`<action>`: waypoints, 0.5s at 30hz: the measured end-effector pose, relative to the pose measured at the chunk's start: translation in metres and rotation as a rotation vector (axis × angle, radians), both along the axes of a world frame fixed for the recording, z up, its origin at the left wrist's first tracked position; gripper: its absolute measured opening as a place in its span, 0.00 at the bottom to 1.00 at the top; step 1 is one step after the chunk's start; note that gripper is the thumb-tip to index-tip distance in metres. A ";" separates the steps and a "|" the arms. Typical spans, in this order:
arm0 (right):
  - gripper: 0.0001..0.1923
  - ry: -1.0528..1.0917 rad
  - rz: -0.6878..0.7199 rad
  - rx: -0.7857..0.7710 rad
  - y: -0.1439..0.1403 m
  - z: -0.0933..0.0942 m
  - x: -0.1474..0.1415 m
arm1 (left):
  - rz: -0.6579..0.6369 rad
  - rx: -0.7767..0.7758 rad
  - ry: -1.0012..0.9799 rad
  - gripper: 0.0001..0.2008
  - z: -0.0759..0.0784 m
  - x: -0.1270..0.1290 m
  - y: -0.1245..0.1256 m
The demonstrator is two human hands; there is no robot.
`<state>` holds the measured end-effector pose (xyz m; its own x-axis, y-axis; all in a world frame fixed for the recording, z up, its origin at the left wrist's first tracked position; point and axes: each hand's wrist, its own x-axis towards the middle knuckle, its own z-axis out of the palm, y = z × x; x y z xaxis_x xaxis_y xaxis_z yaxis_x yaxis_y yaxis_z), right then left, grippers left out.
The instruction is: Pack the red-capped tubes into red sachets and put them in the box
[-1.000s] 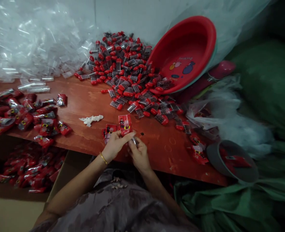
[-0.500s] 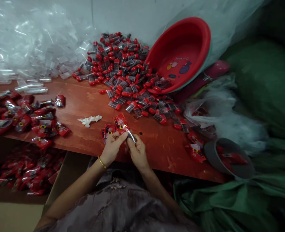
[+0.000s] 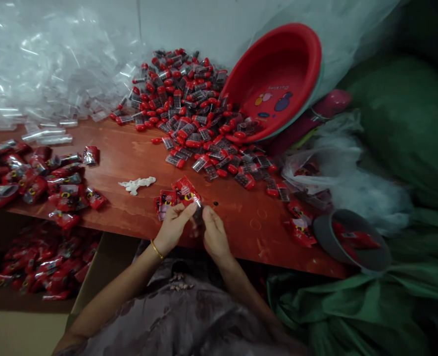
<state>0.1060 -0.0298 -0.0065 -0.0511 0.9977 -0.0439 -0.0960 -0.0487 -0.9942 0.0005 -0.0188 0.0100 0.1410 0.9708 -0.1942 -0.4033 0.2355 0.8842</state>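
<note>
1. a red packet is pinched by the left hand and right hand at the worktop's near edge.
2. red-capped vials are spilled from the tilted red basin at the far right.

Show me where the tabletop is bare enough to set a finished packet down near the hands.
Bare wood lies between the white scrap and the capsule heap, and right of the hands toward the loose red packets by the grey bowl. The left edge is crowded with the packed-packet pile; the back left with clear sleeves.
</note>
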 end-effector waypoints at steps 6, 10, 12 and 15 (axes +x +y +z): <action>0.17 -0.449 -0.072 0.386 0.018 -0.001 0.051 | -0.078 0.248 0.301 0.13 -0.012 0.006 0.013; 0.11 -0.530 -0.006 0.452 0.023 -0.016 0.077 | -0.182 0.448 0.643 0.12 -0.034 0.017 0.016; 0.12 -0.549 -0.021 0.461 0.023 -0.027 0.084 | -0.185 0.535 0.825 0.12 -0.046 0.021 0.015; 0.15 -0.568 0.000 0.490 0.020 -0.042 0.092 | -0.193 0.628 1.042 0.16 -0.058 0.024 0.013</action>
